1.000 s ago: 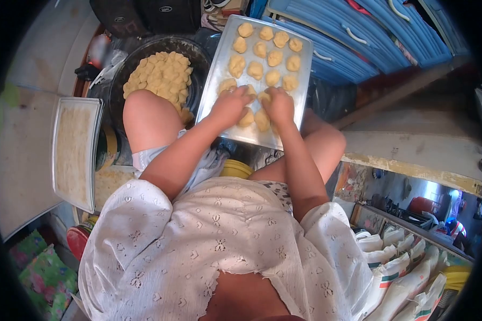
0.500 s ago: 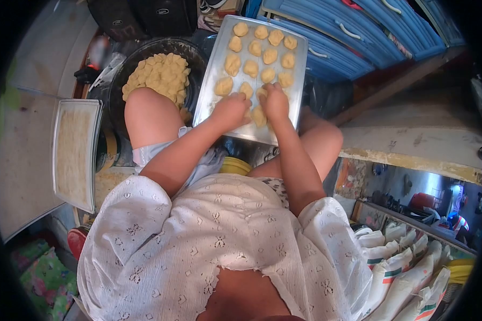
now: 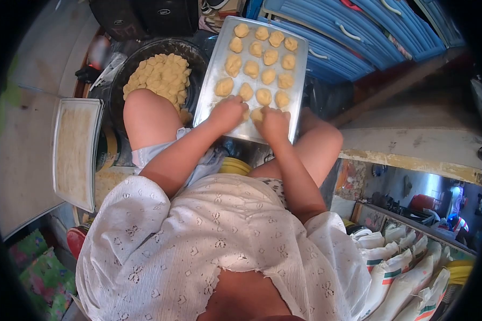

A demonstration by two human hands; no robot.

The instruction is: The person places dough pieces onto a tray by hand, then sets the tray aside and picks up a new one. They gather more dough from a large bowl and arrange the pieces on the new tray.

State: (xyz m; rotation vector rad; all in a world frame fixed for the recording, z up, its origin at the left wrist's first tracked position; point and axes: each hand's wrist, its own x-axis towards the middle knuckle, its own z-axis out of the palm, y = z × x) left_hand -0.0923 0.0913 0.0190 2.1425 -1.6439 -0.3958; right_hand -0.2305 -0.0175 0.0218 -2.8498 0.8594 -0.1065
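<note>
- At far left, a second tray [image 3: 75,152] lies flat, coated with a pale layer and bearing no shaped pieces.
- Beside it, the dark bowl [image 3: 144,59] holds a heap of dough lumps [image 3: 158,77], so much seems left to shape.
- On the metal tray [image 3: 300,69], four rows of dough pieces [image 3: 260,56] sit placed; the near row looks unfinished.
- Left hand [image 3: 227,113] curls closed over a piece; right hand [image 3: 273,124] pinches a dough piece [image 3: 257,114] at the tray's near edge.

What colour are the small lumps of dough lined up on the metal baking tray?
The dough lumps are pale yellow, on a silvery metal tray; the head view shows them clearly.
</note>
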